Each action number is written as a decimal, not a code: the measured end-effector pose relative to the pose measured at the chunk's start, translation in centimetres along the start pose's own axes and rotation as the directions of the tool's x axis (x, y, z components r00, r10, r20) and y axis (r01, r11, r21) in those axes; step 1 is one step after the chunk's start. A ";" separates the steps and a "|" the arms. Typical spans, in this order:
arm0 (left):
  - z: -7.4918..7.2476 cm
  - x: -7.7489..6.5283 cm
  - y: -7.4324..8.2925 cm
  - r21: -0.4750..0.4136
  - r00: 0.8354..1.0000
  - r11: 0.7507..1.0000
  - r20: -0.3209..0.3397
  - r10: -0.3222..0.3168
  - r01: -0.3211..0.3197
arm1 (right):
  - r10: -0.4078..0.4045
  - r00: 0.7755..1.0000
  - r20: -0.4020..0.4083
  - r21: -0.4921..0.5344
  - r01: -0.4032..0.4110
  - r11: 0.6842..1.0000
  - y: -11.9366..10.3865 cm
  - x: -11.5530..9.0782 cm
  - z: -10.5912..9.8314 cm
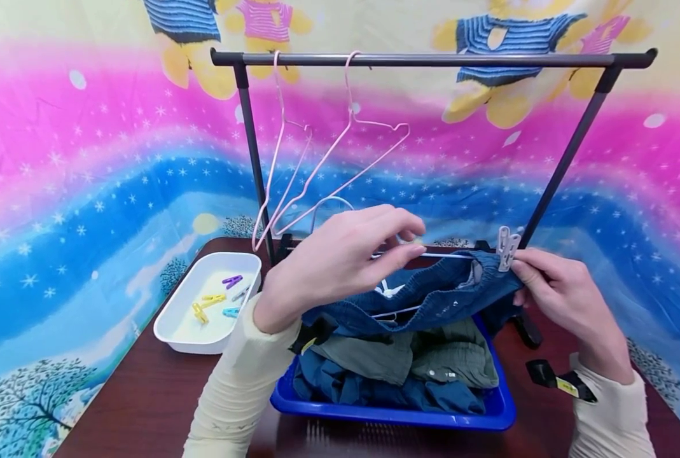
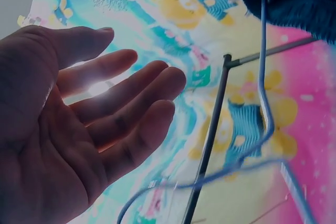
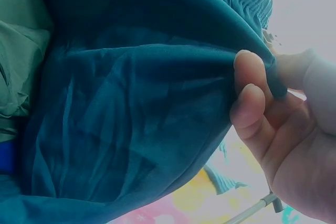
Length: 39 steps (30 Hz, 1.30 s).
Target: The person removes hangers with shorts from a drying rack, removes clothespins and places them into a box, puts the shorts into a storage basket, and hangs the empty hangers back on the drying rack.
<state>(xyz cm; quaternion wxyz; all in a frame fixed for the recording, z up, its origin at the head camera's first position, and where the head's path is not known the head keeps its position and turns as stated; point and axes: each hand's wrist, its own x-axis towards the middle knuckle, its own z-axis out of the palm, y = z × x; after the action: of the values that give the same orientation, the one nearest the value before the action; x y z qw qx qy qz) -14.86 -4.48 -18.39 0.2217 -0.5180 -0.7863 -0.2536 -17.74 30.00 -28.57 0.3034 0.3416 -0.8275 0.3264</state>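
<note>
Dark blue drawstring pants (image 1: 454, 312) are held up over the basket, with a pale wire hanger (image 1: 444, 256) inside the gathered waistband. White clothespins (image 1: 507, 251) sit on the waistband's right end. Right beside them my right hand (image 1: 568, 299) pinches the edge of the cloth; the right wrist view shows the fingertips (image 3: 249, 103) against the pants (image 3: 136, 114). My left hand (image 1: 345, 254) hovers above the waistband's left part. In the left wrist view its fingers (image 2: 131, 114) are loosely bent and hold nothing, apart from the hanger (image 2: 262, 66).
Under the pants, a blue basket (image 1: 391, 416) holds folded green and blue clothes (image 1: 454, 359). Left stands a white tray (image 1: 170, 334) with several coloured clothespins (image 1: 214, 298). Pink hangers (image 1: 348, 127) hang from a dark rack (image 1: 460, 60) behind, before a printed cloth backdrop.
</note>
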 end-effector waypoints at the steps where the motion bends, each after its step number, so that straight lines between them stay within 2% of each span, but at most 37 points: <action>1: 0.2 0.4 0.1 0.001 1.000 1.000 0.006 0.002 -0.002 | -0.004 1.000 -0.002 -0.005 0.004 1.000 0.0 0.0 0.0; 8: 2.0 2.9 0.4 0.006 0.999 1.000 0.034 -0.024 0.024 | -0.007 1.000 -0.010 -0.025 0.007 1.000 0.3 -0.1 0.2; 16: 3.6 4.6 0.6 0.004 0.995 0.998 0.071 -0.063 0.063 | -0.011 1.000 -0.014 -0.018 0.011 1.000 0.0 -0.1 0.0; 23: 4.8 5.9 0.9 0.069 0.988 0.993 0.116 -0.100 0.092 | -0.034 0.999 -0.013 0.016 0.034 0.999 -0.2 0.0 0.0; 29: 6.3 7.3 1.2 0.165 0.980 0.981 0.150 -0.127 0.102 | -0.046 0.999 -0.027 0.032 0.047 0.998 0.1 -0.2 0.2; 32: 6.9 7.9 1.2 0.209 0.973 0.970 0.164 -0.162 0.126 | -0.046 0.998 -0.037 0.035 0.048 0.998 0.2 -0.3 0.4; 39: 7.8 8.7 1.0 0.250 0.940 0.944 0.212 -0.268 0.213 | -0.063 0.996 -0.056 0.051 0.066 0.997 -0.4 0.1 0.4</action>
<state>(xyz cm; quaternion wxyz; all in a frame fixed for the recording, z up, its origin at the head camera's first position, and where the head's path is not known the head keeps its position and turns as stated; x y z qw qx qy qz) -17.80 6.84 -18.91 0.1476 -0.4162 -0.8887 -0.1234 -17.61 29.47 -28.62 0.3268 0.3670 -0.7986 0.3474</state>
